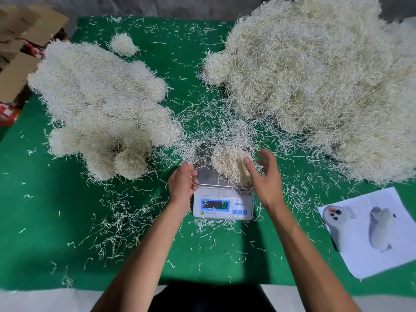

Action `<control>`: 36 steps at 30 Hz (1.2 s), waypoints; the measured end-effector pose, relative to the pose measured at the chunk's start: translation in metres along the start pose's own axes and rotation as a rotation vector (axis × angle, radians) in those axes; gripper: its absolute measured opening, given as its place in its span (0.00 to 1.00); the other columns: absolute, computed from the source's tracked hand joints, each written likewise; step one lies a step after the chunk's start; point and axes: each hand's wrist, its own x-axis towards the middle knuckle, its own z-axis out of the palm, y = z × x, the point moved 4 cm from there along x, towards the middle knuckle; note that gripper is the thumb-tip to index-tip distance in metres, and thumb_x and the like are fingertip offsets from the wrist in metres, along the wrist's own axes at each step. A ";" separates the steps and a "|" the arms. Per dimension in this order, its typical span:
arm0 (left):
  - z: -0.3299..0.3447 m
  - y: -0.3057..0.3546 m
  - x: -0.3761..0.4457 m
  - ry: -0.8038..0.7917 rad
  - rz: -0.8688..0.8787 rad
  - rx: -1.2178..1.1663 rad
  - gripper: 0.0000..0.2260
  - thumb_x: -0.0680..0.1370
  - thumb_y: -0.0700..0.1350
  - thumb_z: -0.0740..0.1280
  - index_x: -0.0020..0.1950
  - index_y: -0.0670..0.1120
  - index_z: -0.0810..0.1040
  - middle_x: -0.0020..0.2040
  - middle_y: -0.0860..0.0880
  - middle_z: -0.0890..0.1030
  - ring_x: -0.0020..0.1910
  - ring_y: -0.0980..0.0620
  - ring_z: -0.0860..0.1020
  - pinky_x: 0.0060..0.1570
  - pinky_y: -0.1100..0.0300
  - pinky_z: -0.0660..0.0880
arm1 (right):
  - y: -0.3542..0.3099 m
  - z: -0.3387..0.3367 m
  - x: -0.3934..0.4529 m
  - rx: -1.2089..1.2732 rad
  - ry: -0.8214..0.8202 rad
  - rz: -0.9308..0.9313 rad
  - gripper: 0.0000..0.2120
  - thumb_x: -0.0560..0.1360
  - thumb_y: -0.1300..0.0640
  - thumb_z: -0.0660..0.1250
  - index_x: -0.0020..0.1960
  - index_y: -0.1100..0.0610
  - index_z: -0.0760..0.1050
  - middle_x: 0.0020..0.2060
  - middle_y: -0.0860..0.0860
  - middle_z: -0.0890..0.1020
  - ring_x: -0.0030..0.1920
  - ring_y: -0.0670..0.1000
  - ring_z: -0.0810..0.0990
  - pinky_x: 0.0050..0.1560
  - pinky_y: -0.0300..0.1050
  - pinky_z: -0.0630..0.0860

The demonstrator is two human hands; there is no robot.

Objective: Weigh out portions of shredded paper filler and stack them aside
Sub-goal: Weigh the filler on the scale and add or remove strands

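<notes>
Forearms are extended from the bottom edge over a green mat [67, 255] strewn with loose paper strands. A digital scale [222, 204] is placed between the wrists, its lit display turned toward the person; the reading is too blurred to be made out. On the scale's steel platform [203, 174] a small portion of shredded paper [229, 164] is set, toward its right side.

The right hand [265, 179] is held just right of that portion, fingers spread wide and relaxed, with the thumb laid against the portion's right edge; nothing is gripped. The left hand [183, 182] is placed at the platform's left edge, clear of the portion, its fingers curled inward; a few strands are seen at the fingertips, but whether they are pinched cannot be told.

A printed sheet [373, 230] is laid on the mat to the right. Farther back on the left, rounded weighed clumps [101, 109] are piled together, with one small clump [123, 45] set apart behind them. On the far right the large loose heap of filler [319, 75] is spread. Cardboard boxes [20, 52] are seen beyond the mat's left edge.
</notes>
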 end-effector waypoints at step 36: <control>0.004 0.020 0.009 -0.001 0.343 0.333 0.09 0.82 0.44 0.67 0.61 0.52 0.78 0.58 0.56 0.80 0.54 0.58 0.80 0.52 0.61 0.77 | -0.004 0.017 -0.004 0.034 0.032 0.029 0.52 0.67 0.21 0.68 0.80 0.50 0.59 0.75 0.47 0.69 0.71 0.47 0.71 0.70 0.51 0.69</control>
